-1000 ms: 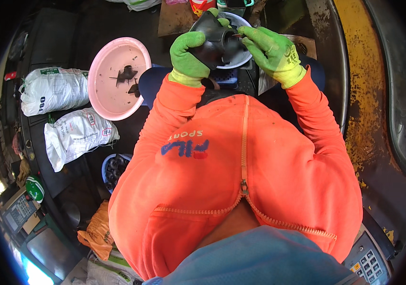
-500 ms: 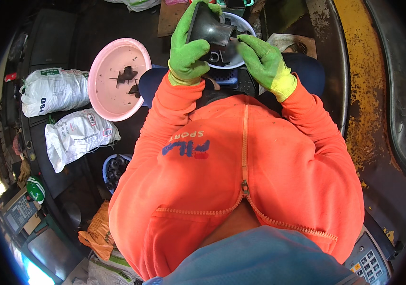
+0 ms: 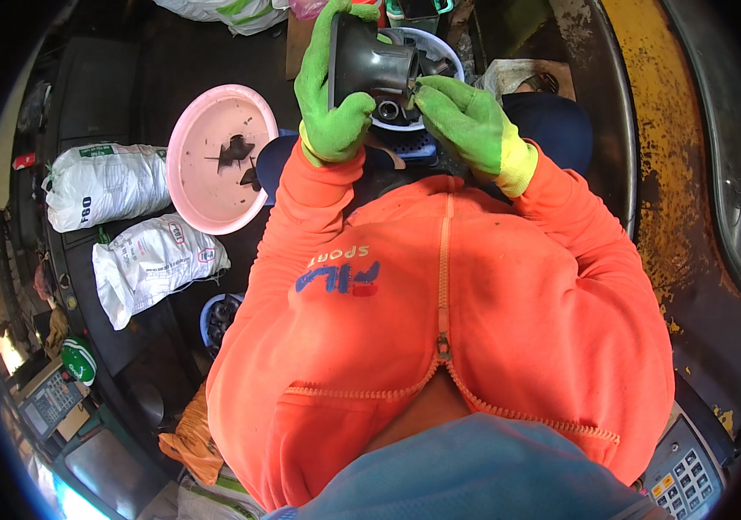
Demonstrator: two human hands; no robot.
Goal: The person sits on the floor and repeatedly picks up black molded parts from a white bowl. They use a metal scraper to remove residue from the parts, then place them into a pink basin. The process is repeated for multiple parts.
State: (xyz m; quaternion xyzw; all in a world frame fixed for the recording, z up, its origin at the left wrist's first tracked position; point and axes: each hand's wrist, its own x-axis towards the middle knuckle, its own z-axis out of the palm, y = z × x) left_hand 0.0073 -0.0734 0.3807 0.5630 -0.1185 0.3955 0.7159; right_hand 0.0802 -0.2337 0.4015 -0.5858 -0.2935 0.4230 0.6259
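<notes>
Dark grey funnel-shaped plastic part (image 3: 368,62), held up in front of our chest near the top of the view, sits clamped in our left hand (image 3: 331,91). That hand wears a green knitted glove, with fingers wrapped over the part's wide flared end and the thumb closed beneath it. Our right hand (image 3: 466,121), in a green glove with a yellow cuff, pinches the narrow end of the same part between its fingertips (image 3: 422,87).

Just behind the part we see a pale blue plastic basket (image 3: 440,52), partly hidden by our hands. Our orange zip-up sweatshirt sleeves (image 3: 318,217) run down from both gloves and fill the middle of the view.

To our left, a round pink plastic bowl (image 3: 192,186) holds a few small dark pieces (image 3: 236,152). Further left lie two white tied plastic sacks (image 3: 149,264), one above the other. A grey keypad device (image 3: 687,477) shows at the lower right edge.
</notes>
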